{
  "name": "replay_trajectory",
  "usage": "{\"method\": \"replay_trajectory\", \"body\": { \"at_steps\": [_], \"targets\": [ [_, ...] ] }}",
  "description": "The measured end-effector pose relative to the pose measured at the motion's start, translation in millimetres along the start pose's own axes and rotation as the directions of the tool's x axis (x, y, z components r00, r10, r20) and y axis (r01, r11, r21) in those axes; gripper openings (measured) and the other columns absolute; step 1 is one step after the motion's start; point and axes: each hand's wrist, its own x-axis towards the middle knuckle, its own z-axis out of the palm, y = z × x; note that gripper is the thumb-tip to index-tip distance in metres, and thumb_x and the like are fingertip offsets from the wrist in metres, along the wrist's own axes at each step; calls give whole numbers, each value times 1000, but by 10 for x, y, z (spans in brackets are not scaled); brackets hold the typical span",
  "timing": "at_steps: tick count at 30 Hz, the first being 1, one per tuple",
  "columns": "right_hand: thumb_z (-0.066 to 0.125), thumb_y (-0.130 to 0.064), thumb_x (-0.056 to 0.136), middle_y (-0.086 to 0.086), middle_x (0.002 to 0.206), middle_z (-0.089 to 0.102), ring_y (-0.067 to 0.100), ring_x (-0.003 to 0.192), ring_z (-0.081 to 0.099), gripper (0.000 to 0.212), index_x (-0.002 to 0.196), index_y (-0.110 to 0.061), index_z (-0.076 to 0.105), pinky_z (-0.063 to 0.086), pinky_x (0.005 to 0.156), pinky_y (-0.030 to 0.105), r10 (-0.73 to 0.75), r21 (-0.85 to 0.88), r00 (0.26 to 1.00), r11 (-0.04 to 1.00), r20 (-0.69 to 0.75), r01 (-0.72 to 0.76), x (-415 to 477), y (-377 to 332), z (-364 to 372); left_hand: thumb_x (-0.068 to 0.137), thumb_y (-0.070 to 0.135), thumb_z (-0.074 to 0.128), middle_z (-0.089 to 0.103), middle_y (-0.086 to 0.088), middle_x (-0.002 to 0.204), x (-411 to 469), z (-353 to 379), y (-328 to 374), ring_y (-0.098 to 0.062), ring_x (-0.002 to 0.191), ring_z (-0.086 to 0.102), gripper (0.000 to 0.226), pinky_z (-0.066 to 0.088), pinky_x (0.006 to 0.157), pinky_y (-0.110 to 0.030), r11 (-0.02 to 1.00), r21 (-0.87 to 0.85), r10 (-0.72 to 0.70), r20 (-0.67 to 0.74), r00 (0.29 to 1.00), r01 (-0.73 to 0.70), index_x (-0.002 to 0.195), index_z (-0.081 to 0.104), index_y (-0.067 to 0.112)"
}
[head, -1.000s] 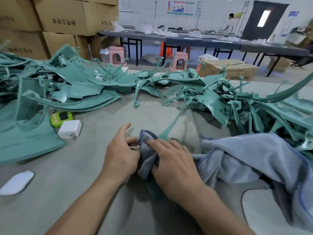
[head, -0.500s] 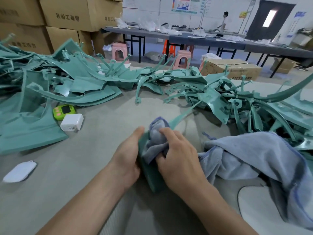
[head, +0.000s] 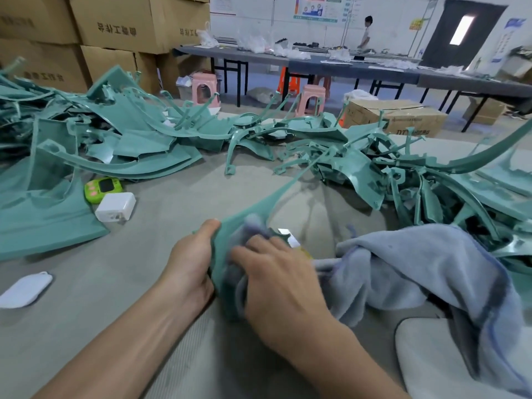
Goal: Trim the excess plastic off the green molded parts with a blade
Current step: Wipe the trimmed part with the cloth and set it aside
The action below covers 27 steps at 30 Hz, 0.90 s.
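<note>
Standing on the grey table [head: 138,260] up front, the green molded part [head: 240,217] is gripped along its left edge by the left hand [head: 188,266]; right hand [head: 277,279] clutches a bunched blue-grey cloth [head: 408,263] against it. More green parts [head: 359,174] heaped behind.

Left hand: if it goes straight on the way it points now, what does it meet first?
The left hand grips the flat green molded plastic part, so it pushes that first; beyond come grey table, then probably the heap of green parts; depth unclear.
</note>
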Motion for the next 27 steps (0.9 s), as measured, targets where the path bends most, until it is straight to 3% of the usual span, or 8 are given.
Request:
{"method": "replay_trajectory", "body": {
  "at_steps": [3,9,13,18,20,22,25,27],
  "targets": [
    [63,-20,79,-9,96,60,13,88,56,20,96,-29,69,48,77,35,-92,256,991,965,103,63,-14,-25,-9,93,34,65,64,-7,54,-12,5,-6,-19,44,62,35,49,43,-25,994,62,89,-37,995,-87,73,64,6],
    [48,-24,95,-4,122,55,23,106,50,34,127,-33,51,34,77,37,268,-67,958,959,-100,-276,91,104,-29,91,21,64,71,-14,66,-78,73,34,-25,49,67,24,52,42,-30,991,-16,133,-38,990,-134,88,71,-2],
    [64,-21,80,-1,100,62,27,92,57,24,103,-28,63,38,71,38,262,-172,929,935,-263,-312,63,136,-21,90,19,65,75,-15,76,-43,41,61,-27,59,72,20,59,52,-38,979,-79,184,-77,980,-190,90,70,0],
    [55,-29,83,0,128,55,26,117,47,36,119,-28,56,29,93,39,552,-178,811,793,-193,-582,-8,632,-185,92,24,67,77,-9,99,109,-218,232,-24,77,75,18,61,73,-40,980,-102,158,-128,979,-171,101,71,9],
    [61,-31,82,8,150,43,29,137,35,64,144,-24,46,21,109,39,510,-214,841,814,-180,-540,-26,708,-248,92,27,67,77,-11,107,150,-267,284,-27,90,75,30,60,82,-43,987,-80,130,-93,987,-138,115,70,8],
    [65,-24,80,10,162,30,32,151,20,84,156,-21,32,9,119,39,324,-217,928,908,-184,-360,-20,613,-270,89,28,68,77,-11,101,128,-237,277,-27,83,75,29,62,74,-40,991,-33,130,-56,990,-132,112,72,10],
    [64,-16,73,-2,155,43,17,142,39,90,157,-23,32,26,117,30,242,181,960,960,-144,-215,-43,354,-209,80,29,70,76,-9,79,14,-164,198,-23,60,72,21,56,49,-32,981,45,191,-20,981,-190,85,75,9],
    [61,-27,74,-10,132,63,7,110,60,75,147,-29,45,47,100,26,395,565,919,759,-5,-323,-50,206,-163,76,31,69,74,-10,73,-94,-111,149,-25,57,70,22,54,48,-31,976,54,211,34,977,-212,69,78,12]
  ]
}}
